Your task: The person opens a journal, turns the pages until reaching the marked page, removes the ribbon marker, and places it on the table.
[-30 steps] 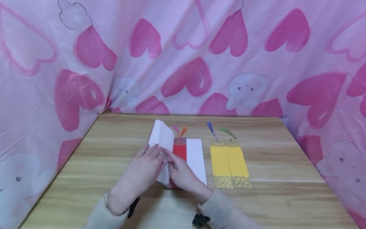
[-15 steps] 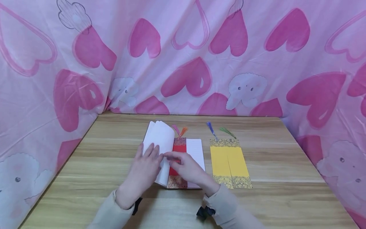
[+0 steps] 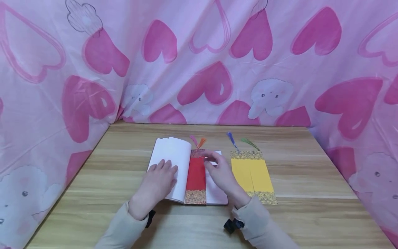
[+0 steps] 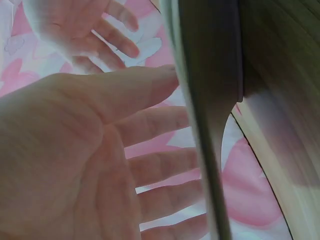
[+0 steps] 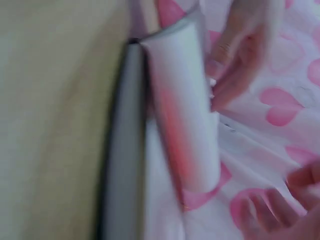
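Note:
An open notebook [image 3: 172, 155] with blank white pages lies in the middle of the wooden table [image 3: 295, 214]. A red bookmark [image 3: 196, 177] with gold patterned ends and pink and orange tassels lies along its gutter. My left hand [image 3: 158, 180] lies flat on the left-hand pages, fingers straight. My right hand [image 3: 220, 173] rests with loosely spread fingers on the right-hand page, just right of the red bookmark. In the left wrist view the left hand [image 4: 100, 150] is flat beside the notebook's edge [image 4: 205, 125]. The right wrist view is blurred.
Two yellow bookmarks [image 3: 252, 174] with gold patterned ends and blue and green tassels lie side by side right of the notebook. Pink heart-printed sheeting [image 3: 217, 62] walls the table at the back, left and right.
The left hand has laid the lifted pages flat to the left. The right hand left the gutter and moved up and right over the right page, uncovering the red bookmark.

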`<state>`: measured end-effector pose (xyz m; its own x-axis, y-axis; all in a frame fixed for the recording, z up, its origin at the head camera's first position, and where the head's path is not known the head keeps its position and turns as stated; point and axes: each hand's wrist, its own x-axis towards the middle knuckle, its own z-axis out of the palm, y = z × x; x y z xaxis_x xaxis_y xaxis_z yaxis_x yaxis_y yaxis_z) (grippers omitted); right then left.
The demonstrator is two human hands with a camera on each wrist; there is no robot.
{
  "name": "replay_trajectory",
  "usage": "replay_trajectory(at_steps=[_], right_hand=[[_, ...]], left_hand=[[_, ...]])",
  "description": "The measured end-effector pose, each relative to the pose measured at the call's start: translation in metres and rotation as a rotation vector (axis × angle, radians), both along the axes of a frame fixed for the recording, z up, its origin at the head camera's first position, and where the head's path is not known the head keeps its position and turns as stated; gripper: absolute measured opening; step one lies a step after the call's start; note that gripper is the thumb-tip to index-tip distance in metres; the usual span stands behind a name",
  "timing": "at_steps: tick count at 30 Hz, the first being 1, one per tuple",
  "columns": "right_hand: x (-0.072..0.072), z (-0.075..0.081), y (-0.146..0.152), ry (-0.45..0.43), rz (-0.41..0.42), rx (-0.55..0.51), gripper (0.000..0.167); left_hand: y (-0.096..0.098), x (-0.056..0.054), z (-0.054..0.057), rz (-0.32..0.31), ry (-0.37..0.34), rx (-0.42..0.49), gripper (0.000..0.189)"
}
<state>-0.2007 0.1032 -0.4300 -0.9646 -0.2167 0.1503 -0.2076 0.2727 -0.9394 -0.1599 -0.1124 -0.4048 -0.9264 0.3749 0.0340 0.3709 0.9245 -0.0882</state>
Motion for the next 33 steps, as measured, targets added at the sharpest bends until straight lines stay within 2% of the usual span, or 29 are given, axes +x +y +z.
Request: replay_trajectory(at_steps=[3,7,12,17,20,23,29,33], right_hand=[[-0.002,-0.005,0.001,0.022,-0.107,-0.114,0.034],[-0.005,-0.009,0.002,0.001,-0.174,-0.138,0.040],[-0.008,-0.014,0.003,-0.132,-0.238,-0.117,0.050],[-0.012,-0.014,0.001,-0.330,-0.266,-0.144,0.059],[-0.013,-0.013,-0.003,-0.452,-0.268,-0.136,0.060],[-0.015,-0.013,-0.006,-0.524,-0.248,-0.111,0.062],[-0.018,-0.018,-0.010,-0.550,-0.136,-0.083,0.063],[-0.020,-0.021,-0.013,-0.549,-0.111,-0.076,0.045]], left_hand=[[-0.001,-0.002,-0.001,0.000,-0.013,0.008,0.041],[-0.003,-0.002,-0.001,-0.010,-0.006,0.010,0.038],[-0.003,-0.003,-0.001,-0.018,-0.011,0.018,0.040],[-0.002,-0.003,-0.001,-0.013,-0.027,0.021,0.041],[-0.003,-0.002,0.000,-0.005,-0.044,0.032,0.043],[-0.003,-0.001,0.001,0.005,-0.064,0.038,0.046],[-0.004,-0.002,0.002,0.012,-0.083,0.027,0.047],[-0.004,-0.002,0.002,0.012,-0.086,0.031,0.047]])
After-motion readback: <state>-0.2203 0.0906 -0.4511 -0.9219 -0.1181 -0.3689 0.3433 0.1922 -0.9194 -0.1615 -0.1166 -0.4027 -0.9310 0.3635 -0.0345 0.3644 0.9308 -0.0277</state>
